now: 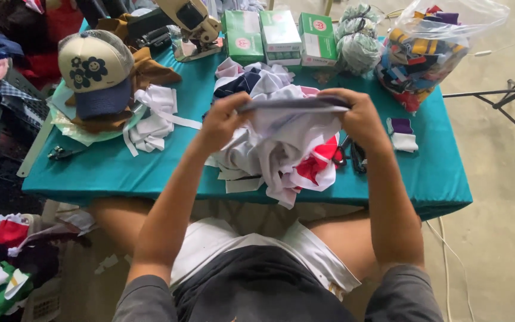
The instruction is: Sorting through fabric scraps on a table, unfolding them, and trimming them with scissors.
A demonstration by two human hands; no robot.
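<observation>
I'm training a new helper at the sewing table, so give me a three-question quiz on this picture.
1. True or false: both hands grip the same strip of grey fabric.
2. What sits on the table at the person's left? A) a cream and navy cap B) a kettle C) a laptop
3. What colour is the cloth on the table?

Key
1. True: the left hand and right hand hold its two ends, above the pile of white and red fabric pieces.
2. A, the cap.
3. Teal; see the table cloth.
</observation>
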